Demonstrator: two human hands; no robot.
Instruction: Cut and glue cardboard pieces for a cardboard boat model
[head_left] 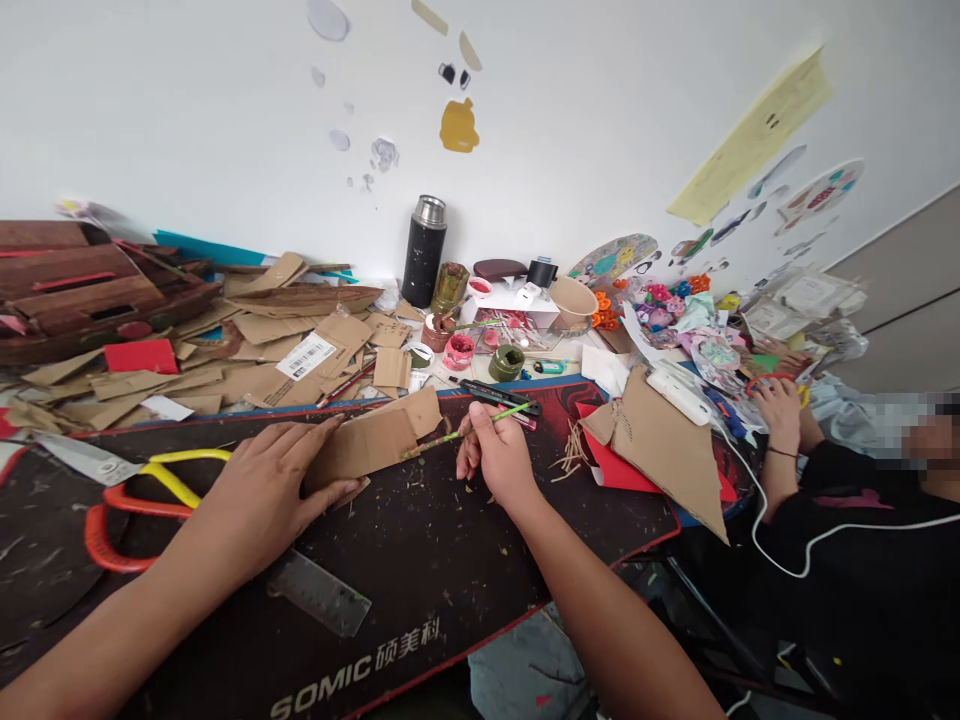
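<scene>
My left hand (266, 490) lies flat with fingers stretched out, pressing a brown cardboard piece (371, 440) onto the black desk mat (420, 580). My right hand (499, 455) is closed on a thin green paintbrush (469, 428), whose tip touches the cardboard's right edge. A clear ruler (319, 595) lies partly under my left wrist. Scissors with yellow and red-orange handles (142, 495) rest just left of my left hand.
Heaps of cardboard scraps (247, 345) cover the back left. Paint pots (459, 350), a green pot (506, 362), a black flask (424, 250) and a bowl (574, 300) stand at the back. At the right sits another person, whose hand (780, 405) is by craft clutter and a folded cardboard sheet (664, 445).
</scene>
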